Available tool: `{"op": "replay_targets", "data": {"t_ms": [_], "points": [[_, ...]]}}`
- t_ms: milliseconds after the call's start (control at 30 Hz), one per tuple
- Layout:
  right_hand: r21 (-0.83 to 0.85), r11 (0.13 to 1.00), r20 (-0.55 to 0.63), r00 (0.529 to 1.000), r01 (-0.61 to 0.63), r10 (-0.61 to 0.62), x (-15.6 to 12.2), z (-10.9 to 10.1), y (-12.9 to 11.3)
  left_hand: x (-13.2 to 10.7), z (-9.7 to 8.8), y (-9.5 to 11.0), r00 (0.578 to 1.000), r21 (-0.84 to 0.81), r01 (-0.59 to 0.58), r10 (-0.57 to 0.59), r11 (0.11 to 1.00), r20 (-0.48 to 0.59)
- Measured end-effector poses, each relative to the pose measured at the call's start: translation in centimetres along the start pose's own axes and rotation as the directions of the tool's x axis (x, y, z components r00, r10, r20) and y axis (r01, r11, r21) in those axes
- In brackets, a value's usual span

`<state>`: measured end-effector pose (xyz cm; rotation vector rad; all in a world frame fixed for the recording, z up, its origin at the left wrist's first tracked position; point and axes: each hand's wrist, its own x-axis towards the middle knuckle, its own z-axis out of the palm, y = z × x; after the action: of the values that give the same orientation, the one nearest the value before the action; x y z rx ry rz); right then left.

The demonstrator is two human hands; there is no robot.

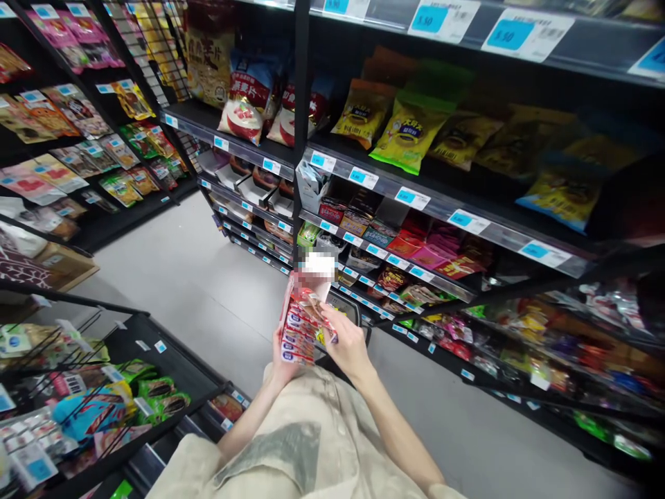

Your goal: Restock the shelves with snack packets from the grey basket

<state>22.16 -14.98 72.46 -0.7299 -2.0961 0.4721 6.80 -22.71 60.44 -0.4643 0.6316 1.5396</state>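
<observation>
My left hand (281, 360) grips a stack of small red and white snack packets (297, 326) from below, held upright in front of me in the shop aisle. My right hand (347, 343) rests against the right side of the stack, its fingers pinching a single red packet (318, 310) at the front. Both hands are closed on the packets. The top of the stack is blurred out. Both forearms come up from a beige shirt at the bottom of the view.
Dark shelves (441, 204) of snack bags and small boxes with blue price tags run along the right. A low rack (156, 360) with hanging packets stands at the lower left. More shelving (77, 138) fills the far left. Grey floor (208, 291) runs between them.
</observation>
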Motion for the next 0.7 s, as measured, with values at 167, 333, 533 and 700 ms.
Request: {"op": "replay_targets", "data": {"t_ms": [167, 333, 533, 700], "points": [[-0.009, 0.968, -0.134, 0.959, -0.252, 0.249, 0.6, 0.8, -0.3, -0.2, 0.6, 0.4, 0.998, -0.038, 0.015, -0.017, 0.999, -0.066], [-0.276, 0.94, -0.093, 0.978, -0.203, 0.184, 1.7, 1.3, -0.3, -0.5, 1.3, 0.4, 0.999, 0.024, 0.032, -0.031, 0.999, -0.044], [-0.391, 0.863, -0.017, 0.94, -0.321, 0.342, 3.2, 1.0, -1.5, -0.5, 1.3, 0.3, 0.996, -0.017, -0.026, 0.025, 1.0, -0.09], [-0.517, 0.769, 0.137, 0.851, -0.375, 0.507, 4.6, -0.4, -3.4, -0.3, 0.0, 0.3, 1.0, 0.021, -0.005, 0.005, 1.0, -0.024]]}}
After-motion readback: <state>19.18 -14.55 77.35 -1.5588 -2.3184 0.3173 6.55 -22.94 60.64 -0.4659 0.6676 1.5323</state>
